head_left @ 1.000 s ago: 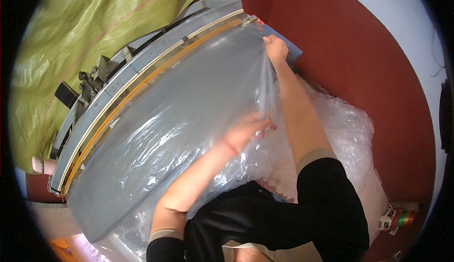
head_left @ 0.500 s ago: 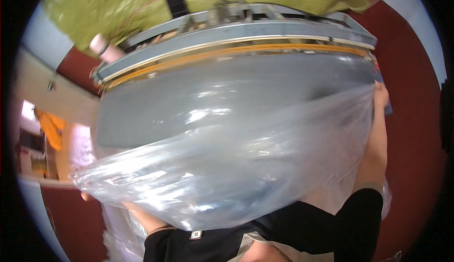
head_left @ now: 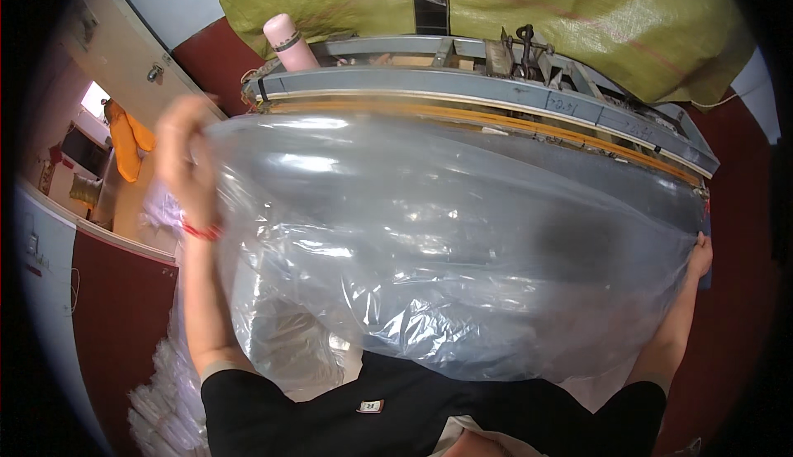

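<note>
A wide clear plastic sheet [head_left: 396, 242] is spread between my hands over a dark grey flat surface [head_left: 570, 164]. My left hand [head_left: 186, 164], smeared by motion and with a red band at its wrist, has the sheet's far left corner at its fingers. At the far right, my right hand [head_left: 700, 255] pinches the sheet's right edge. The near part of the sheet hangs in creases in front of my chest. Beyond its far edge runs an orange strip [head_left: 496, 117] along a grey metal frame [head_left: 405, 79].
A pink bottle [head_left: 291, 42] stands at the frame's left end. Metal fittings [head_left: 522, 54] rise from the frame. A black phone-like slab [head_left: 432, 13] rests against a yellow-green woven cover [head_left: 578, 19]. Stacked clear plastic [head_left: 169, 391] lies at lower left, near an open door [head_left: 136, 56].
My left hand has swung up and away from me, drawing the sheet's left side over the grey surface toward the orange strip. The right hand still holds its edge. The view has shifted.
</note>
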A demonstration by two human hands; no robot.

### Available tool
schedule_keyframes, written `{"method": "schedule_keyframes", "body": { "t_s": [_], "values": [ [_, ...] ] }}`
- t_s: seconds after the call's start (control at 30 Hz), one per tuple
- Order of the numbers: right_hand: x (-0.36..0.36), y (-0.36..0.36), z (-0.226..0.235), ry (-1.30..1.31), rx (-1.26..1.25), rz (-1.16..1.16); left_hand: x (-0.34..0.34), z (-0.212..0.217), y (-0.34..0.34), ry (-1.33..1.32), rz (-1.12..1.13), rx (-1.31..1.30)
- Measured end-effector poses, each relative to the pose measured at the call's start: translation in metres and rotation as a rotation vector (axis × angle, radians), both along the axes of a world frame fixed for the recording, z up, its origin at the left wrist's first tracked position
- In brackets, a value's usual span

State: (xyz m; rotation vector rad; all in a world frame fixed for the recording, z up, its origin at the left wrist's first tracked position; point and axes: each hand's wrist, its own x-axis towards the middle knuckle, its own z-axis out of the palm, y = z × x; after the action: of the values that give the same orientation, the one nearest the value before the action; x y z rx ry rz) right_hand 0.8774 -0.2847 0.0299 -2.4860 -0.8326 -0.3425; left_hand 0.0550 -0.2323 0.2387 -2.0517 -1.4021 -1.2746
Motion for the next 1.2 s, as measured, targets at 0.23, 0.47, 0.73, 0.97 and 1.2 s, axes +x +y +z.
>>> {"method": "schedule_keyframes", "body": {
  "t_s": [0.23, 0.47, 0.73, 0.97, 1.2],
  "values": [
    [0.001, 0.011, -0.006, 0.033, 0.013, 0.099, -0.018, -0.167, 0.036, 0.330, -0.192, -0.782],
    [0.011, 0.012, -0.015, 0.049, 0.091, 0.107, -0.013, -0.158, 0.057, 0.467, -0.027, -0.662],
    [0.064, -0.026, 0.003, 0.611, 0.654, 0.380, -0.009, -0.187, 0.114, 0.304, 0.056, -0.461],
    [0.049, -0.111, 0.054, 0.707, 0.887, 0.386, 0.014, -0.191, 0.122, -0.059, 0.106, -0.406],
    [0.048, -0.118, 0.043, 0.792, 0.970, 0.332, -0.006, -0.207, 0.134, -0.142, 0.068, -0.563]
  ]
}}
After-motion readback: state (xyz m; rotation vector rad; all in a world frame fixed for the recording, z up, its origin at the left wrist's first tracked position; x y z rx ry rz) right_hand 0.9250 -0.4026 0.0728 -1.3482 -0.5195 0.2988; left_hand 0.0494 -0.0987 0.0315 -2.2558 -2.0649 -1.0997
